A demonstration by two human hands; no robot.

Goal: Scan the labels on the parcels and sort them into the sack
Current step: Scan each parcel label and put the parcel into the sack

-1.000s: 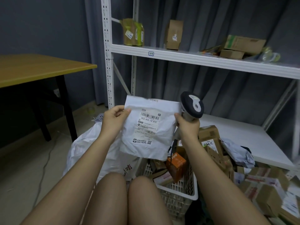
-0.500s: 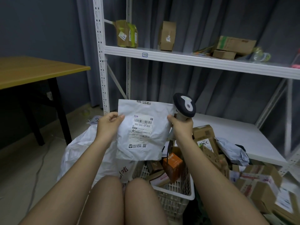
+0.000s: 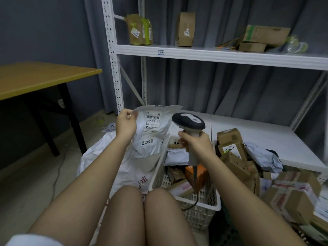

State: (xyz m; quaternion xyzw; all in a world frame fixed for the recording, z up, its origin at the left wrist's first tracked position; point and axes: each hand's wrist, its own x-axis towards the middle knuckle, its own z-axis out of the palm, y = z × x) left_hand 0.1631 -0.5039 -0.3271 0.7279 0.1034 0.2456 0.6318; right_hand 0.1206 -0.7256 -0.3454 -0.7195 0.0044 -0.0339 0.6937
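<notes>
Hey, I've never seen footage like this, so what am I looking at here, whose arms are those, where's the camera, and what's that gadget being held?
There is no machine here. The single picture comes from a camera worn on a person's head, looking forward and down, so you see their own arms and knees. The left hand pinches the top corner of a white mailing bag with a printed barcode label facing the camera. The right hand grips a handheld barcode scanner, its dark head beside the bag and its cable trailing down. Below the bag lies a large white sack on the floor. Next to it a white plastic basket holds more parcels, including an orange box. Cardboard boxes are piled at the right, and more stand on a white shelf behind. A wooden table is at the left.
</notes>
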